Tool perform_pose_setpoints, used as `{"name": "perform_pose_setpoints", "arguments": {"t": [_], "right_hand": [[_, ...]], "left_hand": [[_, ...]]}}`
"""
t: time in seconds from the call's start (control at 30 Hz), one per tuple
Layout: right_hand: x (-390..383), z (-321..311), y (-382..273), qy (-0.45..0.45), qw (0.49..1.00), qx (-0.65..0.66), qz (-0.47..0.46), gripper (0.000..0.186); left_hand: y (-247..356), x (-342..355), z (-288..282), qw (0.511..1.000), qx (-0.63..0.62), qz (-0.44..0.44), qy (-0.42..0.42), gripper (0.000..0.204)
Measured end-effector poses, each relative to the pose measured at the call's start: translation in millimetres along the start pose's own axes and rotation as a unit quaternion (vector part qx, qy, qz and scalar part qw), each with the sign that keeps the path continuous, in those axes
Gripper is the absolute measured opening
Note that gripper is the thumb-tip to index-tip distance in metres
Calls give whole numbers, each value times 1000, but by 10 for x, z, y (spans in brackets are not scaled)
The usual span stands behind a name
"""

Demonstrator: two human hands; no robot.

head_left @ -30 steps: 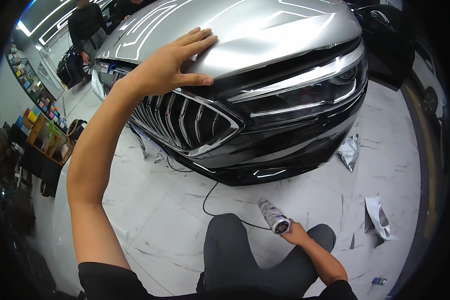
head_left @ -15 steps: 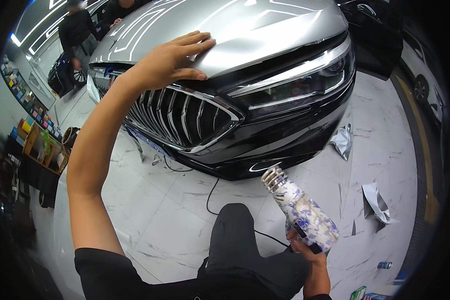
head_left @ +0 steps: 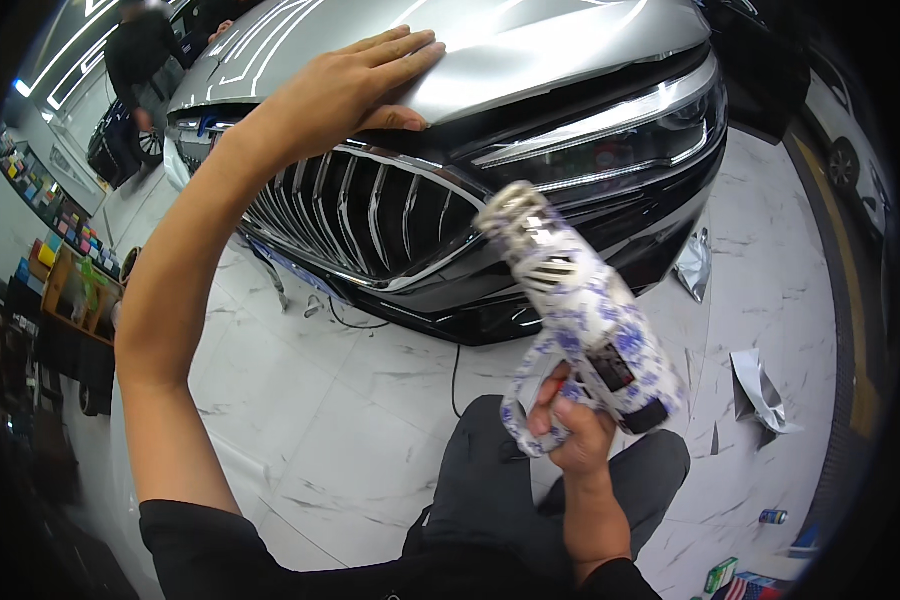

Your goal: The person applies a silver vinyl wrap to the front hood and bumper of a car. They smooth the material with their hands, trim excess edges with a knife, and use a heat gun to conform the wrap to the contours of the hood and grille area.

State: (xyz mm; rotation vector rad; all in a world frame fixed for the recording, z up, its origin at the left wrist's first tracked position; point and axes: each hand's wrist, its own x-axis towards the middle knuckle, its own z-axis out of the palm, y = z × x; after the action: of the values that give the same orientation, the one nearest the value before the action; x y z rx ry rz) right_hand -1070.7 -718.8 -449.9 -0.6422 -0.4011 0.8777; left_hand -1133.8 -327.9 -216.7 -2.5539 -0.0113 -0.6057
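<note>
1. Marbled floor [head_left: 340, 440] surrounds us; silver scraps [head_left: 760, 392] lie right.
2. Our left hand [head_left: 355, 90] spreads open on the silver hood [head_left: 540, 60].
3. Our right hand [head_left: 580, 430] grips the heat gun [head_left: 612, 325] before the part-hidden bumper [head_left: 465, 300].

Silver hood [head_left: 540, 55] partly beyond top edge

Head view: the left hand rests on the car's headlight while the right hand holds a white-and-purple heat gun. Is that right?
Not quite: the left hand rests on the silver hood, not the headlight, as the head view shows. The right hand does hold the white-and-purple heat gun.
</note>
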Motion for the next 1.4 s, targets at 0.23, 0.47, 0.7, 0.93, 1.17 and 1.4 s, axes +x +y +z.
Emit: {"name": "perform_pose_setpoints", "arguments": {"t": [0.23, 0.47, 0.7, 0.93, 1.17, 1.4], "right_hand": [[303, -167, 268, -22, 994, 105, -1, 39], [300, -259, 209, -1, 998, 66, 2, 40], [184, -449, 203, -33, 999, 41, 13, 41], [21, -644, 39, -11, 999, 35, 33, 38], [61, -541, 24, -21, 1000, 10, 4, 39], [142, -409, 83, -47, 998, 36, 3, 38]], "left_hand": [[-50, -27, 34, 1000, -18, -3, -5, 82], [270, -255, 222, 978, -87, -101, 162, 57], [1485, -464, 648, 522, -637, -435, 365, 25], [1331, -348, 525, 381, -759, -409, 335, 24], [1337, -203, 433, 358, -768, -439, 299, 22], [1332, -187, 456, 336, -775, -437, 308, 19]]}}
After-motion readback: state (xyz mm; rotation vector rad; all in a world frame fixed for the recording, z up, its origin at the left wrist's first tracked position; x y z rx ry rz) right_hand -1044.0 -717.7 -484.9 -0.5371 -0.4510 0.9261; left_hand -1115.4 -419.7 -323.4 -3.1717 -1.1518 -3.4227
